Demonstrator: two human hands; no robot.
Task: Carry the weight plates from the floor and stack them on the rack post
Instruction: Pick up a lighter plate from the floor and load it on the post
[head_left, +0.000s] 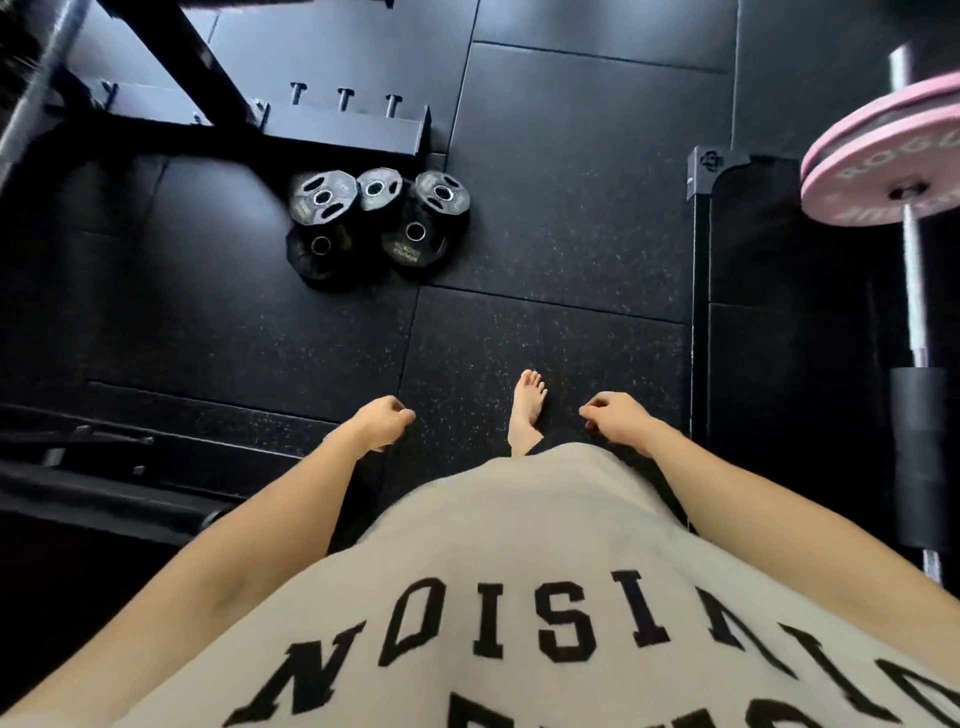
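Note:
Several black weight plates (376, 223) lie in a loose overlapping pile on the dark rubber floor, ahead and a little left of me. Just behind them stands the black rack base (343, 130) with short metal pegs (344, 98) sticking up. My left hand (383, 422) hangs in front of my body with fingers loosely curled, holding nothing. My right hand (615, 418) hangs the same way, also holding nothing. Both hands are well short of the plates. One bare foot (527, 410) shows between my hands.
A barbell (917, 291) loaded with pink plates (883, 176) lies at the right, beside a black platform edge (698, 291). A dark bench or frame (104, 478) sits low at the left. A slanted black rack beam (182, 62) rises at the top left.

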